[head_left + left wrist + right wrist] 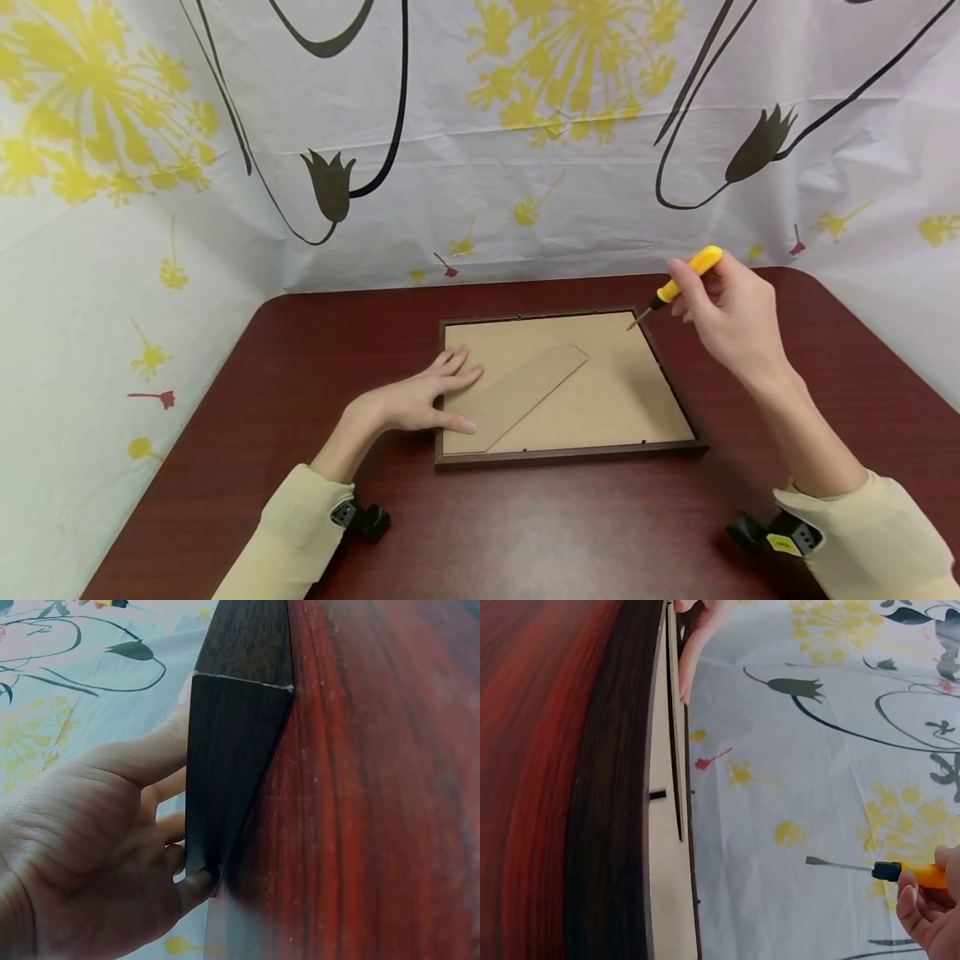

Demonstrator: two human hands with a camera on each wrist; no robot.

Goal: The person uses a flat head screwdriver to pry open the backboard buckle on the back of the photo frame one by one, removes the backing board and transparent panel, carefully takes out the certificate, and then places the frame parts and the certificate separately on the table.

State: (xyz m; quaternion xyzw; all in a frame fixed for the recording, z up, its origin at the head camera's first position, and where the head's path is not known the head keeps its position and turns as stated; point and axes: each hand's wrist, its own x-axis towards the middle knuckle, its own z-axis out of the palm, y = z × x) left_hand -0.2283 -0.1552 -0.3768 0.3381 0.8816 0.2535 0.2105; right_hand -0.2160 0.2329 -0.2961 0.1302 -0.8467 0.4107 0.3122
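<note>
A dark picture frame [573, 455] lies on the table with its tan backing board [637, 400] facing up. A long flap like an easel stand [517, 392] lies flat across the board. My left hand [416, 398] rests over the frame's left edge, fingers spread on the board; in the left wrist view its palm faces the dark side of the rim [232, 742]. Above the board's far right corner, my right hand [731, 312] grips a yellow-handled screwdriver [688, 277], tip pointing down and left. The right wrist view shows its flat blade, apart from the board.
The frame sits on a reddish-brown wooden table [525, 525]. Small dark tabs [657, 795] stick out along the frame's inner edge. Behind and beside the table hangs a white cloth [420, 225] printed with yellow and dark flowers.
</note>
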